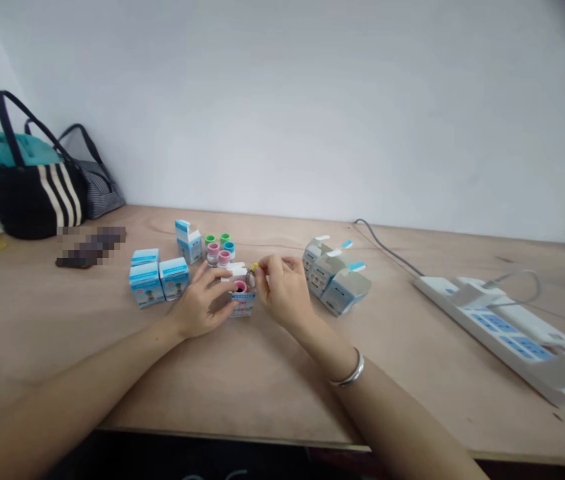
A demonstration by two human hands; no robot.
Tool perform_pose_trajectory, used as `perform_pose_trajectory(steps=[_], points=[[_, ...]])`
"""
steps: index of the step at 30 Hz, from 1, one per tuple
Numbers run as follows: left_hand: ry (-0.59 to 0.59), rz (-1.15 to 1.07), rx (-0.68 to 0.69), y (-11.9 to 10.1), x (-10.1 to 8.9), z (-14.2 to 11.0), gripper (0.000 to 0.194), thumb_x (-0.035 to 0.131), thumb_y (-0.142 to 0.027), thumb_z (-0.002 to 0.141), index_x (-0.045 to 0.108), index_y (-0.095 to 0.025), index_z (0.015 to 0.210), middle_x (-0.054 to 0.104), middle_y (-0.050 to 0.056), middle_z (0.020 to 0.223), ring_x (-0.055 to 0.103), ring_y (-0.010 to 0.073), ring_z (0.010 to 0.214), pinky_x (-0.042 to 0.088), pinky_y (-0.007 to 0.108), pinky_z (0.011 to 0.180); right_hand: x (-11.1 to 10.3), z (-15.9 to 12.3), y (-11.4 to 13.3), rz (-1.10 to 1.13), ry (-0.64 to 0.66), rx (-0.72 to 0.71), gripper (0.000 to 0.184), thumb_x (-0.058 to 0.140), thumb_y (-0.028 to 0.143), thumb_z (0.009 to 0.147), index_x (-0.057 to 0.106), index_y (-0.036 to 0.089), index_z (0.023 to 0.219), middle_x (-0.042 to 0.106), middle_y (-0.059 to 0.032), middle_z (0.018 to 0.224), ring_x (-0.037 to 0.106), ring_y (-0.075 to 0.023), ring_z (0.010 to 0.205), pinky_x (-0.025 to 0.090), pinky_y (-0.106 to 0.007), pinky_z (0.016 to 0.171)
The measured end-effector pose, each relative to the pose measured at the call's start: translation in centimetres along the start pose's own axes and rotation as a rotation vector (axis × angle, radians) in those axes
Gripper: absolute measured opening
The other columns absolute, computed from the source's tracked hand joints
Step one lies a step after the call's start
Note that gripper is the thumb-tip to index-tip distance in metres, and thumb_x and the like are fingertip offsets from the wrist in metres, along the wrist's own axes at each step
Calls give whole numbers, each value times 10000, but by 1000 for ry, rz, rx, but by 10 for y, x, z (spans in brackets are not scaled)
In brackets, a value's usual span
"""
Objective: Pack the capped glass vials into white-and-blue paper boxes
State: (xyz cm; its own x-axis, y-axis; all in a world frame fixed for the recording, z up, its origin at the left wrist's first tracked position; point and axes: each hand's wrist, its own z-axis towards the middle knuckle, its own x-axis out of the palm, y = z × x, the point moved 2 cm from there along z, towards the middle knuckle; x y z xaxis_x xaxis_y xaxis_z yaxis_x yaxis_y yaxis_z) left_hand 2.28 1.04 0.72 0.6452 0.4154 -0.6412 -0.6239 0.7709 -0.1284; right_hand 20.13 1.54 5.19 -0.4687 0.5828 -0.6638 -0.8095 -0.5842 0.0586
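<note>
My left hand (pixel 205 303) is closed around the side of a small blue-and-white cardboard box (pixel 243 307), which stands on the table with its top flaps up. A pink-rimmed cup (pixel 239 287) shows in the opening of that box. Just above the box's right edge, my right hand (pixel 282 287) pinches a small round shiny piece with a yellow part (pixel 251 275); its exact kind is too small to make out. Behind the left hand stand several little jars with green, blue and pink rims (pixel 224 256).
Closed boxes (pixel 146 283) sit at left, with a box with raised flaps (pixel 188 243) behind them. Opened boxes (pixel 335 280) lie right of my hands. A power strip (pixel 492 327) with cables is far right. Bags (pixel 37 193) and a blurred dark object (pixel 91 247) are at left.
</note>
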Motion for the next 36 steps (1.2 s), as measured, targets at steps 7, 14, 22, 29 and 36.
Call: perform_pose_trajectory(steps=[7, 14, 22, 29, 36], points=[[2, -6, -18, -1, -1, 0, 262, 582, -263, 811, 584, -225, 1070, 582, 76, 1134, 566, 205, 1083, 298, 489, 1095, 1, -1, 1, -69, 34, -21, 168, 438, 261, 910, 559, 180, 826, 683, -37, 720, 589, -158, 685, 297, -319, 826], [-20, 11, 14, -1, 0, 0, 275, 599, -257, 797, 595, -231, 1070, 588, 75, 1122, 570, 211, 1076, 305, 504, 1091, -7, 1, 3, -90, -17, 9, 203, 485, 254, 865, 567, 187, 691, 656, -42, 661, 548, -172, 679, 305, -329, 754], [-7, 22, 12, -1, 2, -1, 272, 585, -256, 809, 588, -231, 1080, 581, 77, 1144, 566, 211, 1087, 297, 510, 1092, -4, 4, 2, -32, 19, 16, 171, 535, 247, 820, 546, 194, 657, 668, -59, 873, 531, -194, 821, 312, -345, 742], [-15, 6, 27, -2, 2, 0, 264, 581, -259, 818, 586, -228, 1080, 577, 85, 1145, 569, 203, 1075, 284, 510, 1094, -11, 9, 3, -16, 62, 23, 164, 550, 192, 782, 533, 187, 619, 662, -67, 1005, 532, -220, 919, 321, -375, 782], [10, 21, 26, -4, 1, 2, 253, 585, -265, 815, 593, -239, 1066, 583, 80, 1126, 563, 210, 1080, 302, 511, 1086, -17, 26, -2, -12, 235, -69, 169, 543, 190, 776, 532, 182, 608, 633, -84, 1046, 521, -245, 960, 343, -416, 825]])
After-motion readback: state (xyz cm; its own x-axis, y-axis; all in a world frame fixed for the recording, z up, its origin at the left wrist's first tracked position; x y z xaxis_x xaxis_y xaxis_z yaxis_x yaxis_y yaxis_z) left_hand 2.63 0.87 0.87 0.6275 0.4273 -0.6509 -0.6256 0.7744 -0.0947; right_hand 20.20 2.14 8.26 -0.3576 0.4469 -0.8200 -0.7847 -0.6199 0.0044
